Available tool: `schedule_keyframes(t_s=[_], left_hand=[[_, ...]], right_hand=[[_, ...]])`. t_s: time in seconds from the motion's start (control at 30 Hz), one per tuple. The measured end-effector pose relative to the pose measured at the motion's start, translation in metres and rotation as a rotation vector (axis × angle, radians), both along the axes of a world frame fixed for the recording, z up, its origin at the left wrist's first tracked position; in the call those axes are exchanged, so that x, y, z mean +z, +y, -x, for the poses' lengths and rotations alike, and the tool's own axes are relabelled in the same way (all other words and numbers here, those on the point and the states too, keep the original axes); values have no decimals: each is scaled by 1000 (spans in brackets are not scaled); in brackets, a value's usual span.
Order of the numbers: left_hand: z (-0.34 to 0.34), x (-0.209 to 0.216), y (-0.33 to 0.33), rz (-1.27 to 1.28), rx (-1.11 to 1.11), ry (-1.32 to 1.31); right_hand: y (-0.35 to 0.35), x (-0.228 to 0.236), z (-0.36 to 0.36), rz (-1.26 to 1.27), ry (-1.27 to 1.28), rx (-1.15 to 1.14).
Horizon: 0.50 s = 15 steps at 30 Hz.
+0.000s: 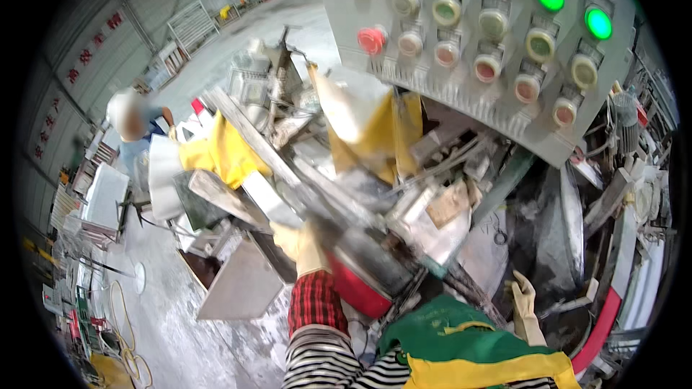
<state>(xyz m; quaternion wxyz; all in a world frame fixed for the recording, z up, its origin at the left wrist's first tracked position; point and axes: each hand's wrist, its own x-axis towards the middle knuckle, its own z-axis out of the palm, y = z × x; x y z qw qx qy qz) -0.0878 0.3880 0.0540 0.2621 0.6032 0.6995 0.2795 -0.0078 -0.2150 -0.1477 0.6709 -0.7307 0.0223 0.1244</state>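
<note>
L hand (299, 245), in a cream glove, sits at the lower end of the white strip (267, 198). Key relation: the strip lies approx. 11 o'clock from the L fingers, long axis running 10–11 to 4–5 o'clock; L hand is by far the nearer. Contact at the near end is likely; blur hides the fingertips, so cannot tell whether they grip. R hand (526, 306), also gloved, lies between 3 and 4 o'clock of the L, well apart from the strip; its fingers are parted and slightly curled, w/ nothing visible in them. Nearest it, toward 1 o'clock, a dark curved panel (551, 227), smeared and w/ a pale edge.

Materials etc.: strip smooth, flat-faced, straight-edged; its upper end meets a creased yellow cover (223, 151), prob. cloth or plastic sheet. Approx. parallel, a dusty grey rail (249, 133). At 6–7 o'clock of the strip, a flat grey angular plate (245, 284); at 4–5 o'clock, a rounded red part (360, 292). Toward 1 o'clock, a grey box-shaped control panel (465, 32) w/ rows of round buttons, some lit green. Far off at 10 o'clock, a co-worker (133, 155) in a white cap.
</note>
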Motion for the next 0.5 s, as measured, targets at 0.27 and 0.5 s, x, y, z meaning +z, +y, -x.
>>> schedule_keyframes(t_s=[0.27, 0.5], left_hand=[[72, -73, 47, 555, -246, -1091], [32, -14, -166, 985, -838, -1185]], right_hand=[[51, 21, -22, -110, 193, 186], [171, 181, -10, -335, 235, 633]])
